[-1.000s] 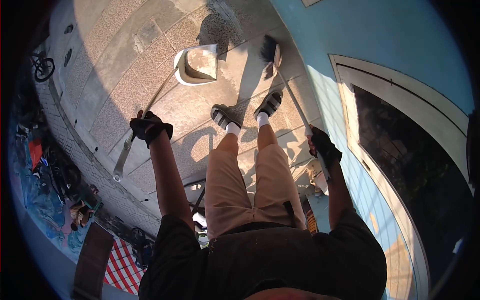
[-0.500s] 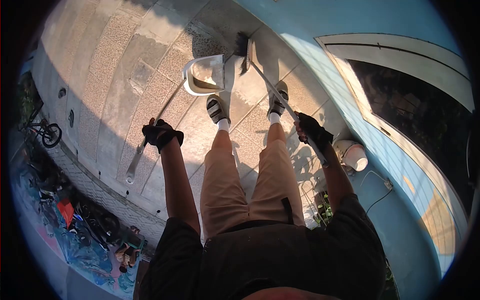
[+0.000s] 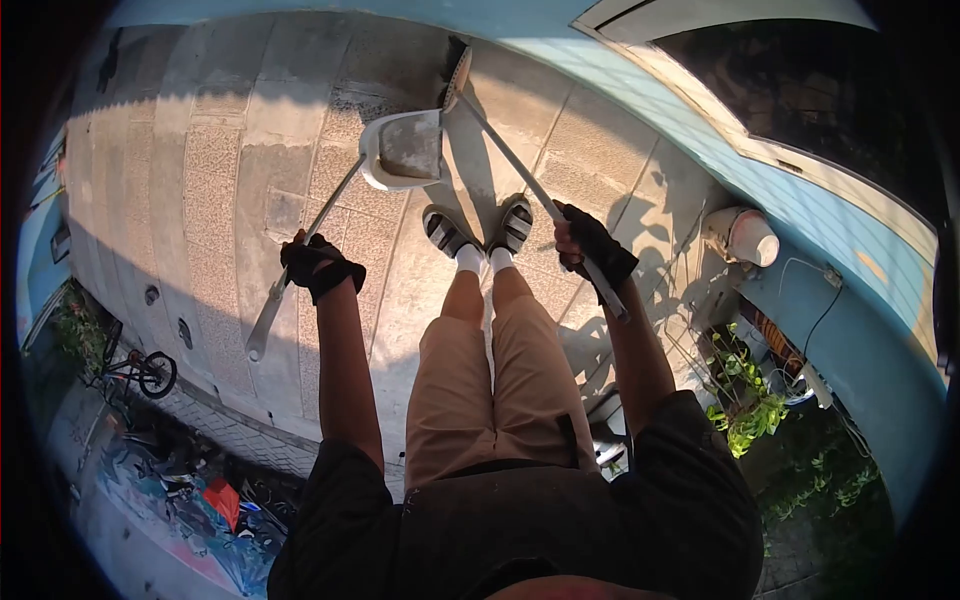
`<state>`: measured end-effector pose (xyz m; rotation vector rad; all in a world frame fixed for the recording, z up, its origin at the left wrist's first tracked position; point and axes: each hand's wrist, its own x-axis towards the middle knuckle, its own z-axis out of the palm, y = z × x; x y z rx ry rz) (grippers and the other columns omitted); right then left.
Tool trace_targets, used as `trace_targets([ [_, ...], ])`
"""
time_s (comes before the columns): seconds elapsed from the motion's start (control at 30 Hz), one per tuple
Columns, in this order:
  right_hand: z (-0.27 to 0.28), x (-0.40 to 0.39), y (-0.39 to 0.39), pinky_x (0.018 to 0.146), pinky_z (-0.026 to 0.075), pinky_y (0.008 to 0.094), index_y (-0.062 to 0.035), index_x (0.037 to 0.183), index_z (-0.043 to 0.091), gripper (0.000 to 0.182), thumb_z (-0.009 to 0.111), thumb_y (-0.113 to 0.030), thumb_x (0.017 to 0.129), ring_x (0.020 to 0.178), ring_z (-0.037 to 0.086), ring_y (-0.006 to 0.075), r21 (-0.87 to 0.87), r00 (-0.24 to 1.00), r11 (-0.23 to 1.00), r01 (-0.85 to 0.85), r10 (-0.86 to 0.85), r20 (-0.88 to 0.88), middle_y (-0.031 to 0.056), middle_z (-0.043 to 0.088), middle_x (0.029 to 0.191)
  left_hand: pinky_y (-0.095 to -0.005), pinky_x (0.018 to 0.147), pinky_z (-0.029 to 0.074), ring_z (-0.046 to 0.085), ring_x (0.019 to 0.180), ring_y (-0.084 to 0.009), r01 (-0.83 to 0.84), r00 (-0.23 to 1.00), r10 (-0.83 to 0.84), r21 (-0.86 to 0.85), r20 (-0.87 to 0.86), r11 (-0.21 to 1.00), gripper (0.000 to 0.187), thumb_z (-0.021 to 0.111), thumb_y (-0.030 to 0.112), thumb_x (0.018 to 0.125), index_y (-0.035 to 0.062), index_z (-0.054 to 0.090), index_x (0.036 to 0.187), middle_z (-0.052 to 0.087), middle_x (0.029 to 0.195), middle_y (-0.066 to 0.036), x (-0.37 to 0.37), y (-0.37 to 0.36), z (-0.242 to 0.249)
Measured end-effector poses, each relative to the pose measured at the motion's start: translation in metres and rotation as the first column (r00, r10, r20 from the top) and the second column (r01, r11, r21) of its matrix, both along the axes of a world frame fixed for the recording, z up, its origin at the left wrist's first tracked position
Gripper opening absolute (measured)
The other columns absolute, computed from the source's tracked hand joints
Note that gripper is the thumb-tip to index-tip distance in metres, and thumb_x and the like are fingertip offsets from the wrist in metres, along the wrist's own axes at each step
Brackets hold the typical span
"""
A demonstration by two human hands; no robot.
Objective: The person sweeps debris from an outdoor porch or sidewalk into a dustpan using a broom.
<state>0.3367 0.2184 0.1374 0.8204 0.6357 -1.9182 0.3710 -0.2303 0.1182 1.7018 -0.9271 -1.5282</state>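
My left hand (image 3: 318, 266), in a black fingerless glove, is closed round the grey handle of a long-handled dustpan (image 3: 405, 150). The white pan lies on the paving ahead of my feet, its open side facing right, with some dark dirt inside. My right hand (image 3: 594, 250), gloved the same way, grips the grey pole of a broom (image 3: 505, 140). The broom head, with dark bristles, is tilted at the far right corner of the pan's mouth. Both handles slant back past my hands toward me. My sandalled feet (image 3: 478, 228) stand side by side behind the pan.
A blue wall (image 3: 660, 90) with a dark window (image 3: 780, 90) runs along the right. A whitish bucket (image 3: 742, 237) stands at its foot, near a leafy green plant (image 3: 745, 400). To the left, beyond the striped paving (image 3: 215, 190), are a bicycle (image 3: 140, 370) and a painted wall (image 3: 170, 500).
My feet have come together, and my view has turned. The broom head has shifted left to the pan's edge, and my right hand has moved left with the pole.
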Motion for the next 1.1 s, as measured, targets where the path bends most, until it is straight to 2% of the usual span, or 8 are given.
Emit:
trace_targets([
  [0.2,-0.058,0.034,-0.004,0.045,0.038,0.0208,-0.0118,0.096,0.047,0.006,0.049,-0.017,0.096,0.051,0.042,0.0051,-0.274,0.882,0.839,0.471,-0.436,0.182,-0.0059,0.041,0.064,-0.03,0.067,0.045,0.052,0.085,-0.0182,-0.013,0.999,0.014,-0.032,0.044,0.999,0.025,0.049,0.025,0.085,0.0036,0.061,0.079,0.056,0.085,-0.005,-0.042,0.02,0.03],
  [0.47,0.049,0.073,0.011,0.041,0.035,0.0193,-0.0162,0.114,0.052,0.018,0.045,-0.016,0.098,0.048,0.038,0.0053,-0.064,0.859,0.879,0.472,-0.442,0.257,-0.0033,0.039,0.065,-0.0312,0.067,0.044,0.053,0.082,-0.0201,0.085,0.996,-0.086,-0.062,0.001,0.994,0.024,0.052,0.027,0.085,0.004,0.059,0.083,0.057,0.09,-0.006,-0.06,0.023,0.015],
  [0.67,0.008,0.043,-0.035,0.043,0.038,0.0209,-0.0142,0.121,0.046,0.025,0.046,-0.014,0.096,0.052,0.041,0.0061,-0.197,0.901,0.879,0.434,-0.42,0.11,-0.0039,0.041,0.068,-0.028,0.063,0.041,0.05,0.073,-0.019,0.162,0.985,-0.161,-0.02,0.056,0.987,0.026,0.055,0.032,0.082,0.0063,0.059,0.084,0.053,0.085,-0.006,-0.067,-0.008,-0.015],
  [0.8,-0.016,0.033,-0.072,0.041,0.034,0.0214,-0.0166,0.12,0.047,0.024,0.046,-0.017,0.096,0.049,0.039,0.0061,0.119,0.905,0.9,0.42,-0.425,0.028,-0.0056,0.04,0.067,-0.0322,0.059,0.043,0.054,0.067,-0.0184,0.246,0.949,-0.235,-0.031,0.208,0.969,0.02,0.054,0.03,0.087,0.0119,0.059,0.081,0.059,0.077,-0.002,-0.083,-0.033,-0.027],
  [0.9,0.03,0.055,-0.083,0.039,0.032,0.0224,-0.0175,0.128,0.043,0.034,0.046,-0.014,0.094,0.046,0.036,0.0068,0.249,0.877,0.864,0.437,-0.471,0.093,-0.0048,0.037,0.063,-0.0286,0.067,0.044,0.054,0.073,-0.0168,0.275,0.96,-0.274,-0.009,0.06,0.961,0.019,0.053,0.031,0.088,0.012,0.055,0.085,0.056,0.083,-0.002,-0.104,-0.031,-0.017],
  [0.93,0.047,0.07,-0.086,0.038,0.031,0.026,-0.0168,0.131,0.043,0.035,0.042,-0.029,0.098,0.043,0.035,0.0092,0.41,0.949,0.864,0.291,-0.314,-0.012,-0.0032,0.034,0.057,-0.0283,0.071,0.044,0.054,0.075,-0.0159,0.272,0.962,-0.272,-0.001,0.016,0.962,0.018,0.052,0.029,0.092,0.0124,0.055,0.086,0.056,0.083,-0.001,-0.114,-0.029,-0.015],
  [0.97,0.062,0.084,-0.083,0.038,0.031,0.0262,-0.0186,0.146,0.026,0.052,0.043,-0.021,0.096,0.042,0.035,0.0101,0.362,0.936,0.874,0.326,-0.353,0.009,-0.0024,0.034,0.057,-0.0283,0.071,0.044,0.054,0.075,-0.0159,0.284,0.959,-0.284,0.007,0.009,0.959,0.018,0.052,0.029,0.092,0.0124,0.055,0.086,0.056,0.083,-0.001,-0.123,-0.033,-0.024],
  [1.1,0.122,0.11,-0.076,0.034,0.034,0.0283,-0.0099,0.141,0.035,0.056,0.043,-0.009,0.085,0.038,0.037,0.012,0.664,0.979,0.73,0.163,-0.206,-0.013,0.0003,0.039,0.054,-0.0268,0.085,0.038,0.053,0.087,-0.0134,0.472,0.864,-0.459,0.013,-0.208,0.882,0.023,0.046,0.032,0.098,0.0122,0.056,0.093,0.053,0.081,0.0,-0.153,-0.065,-0.087],
])
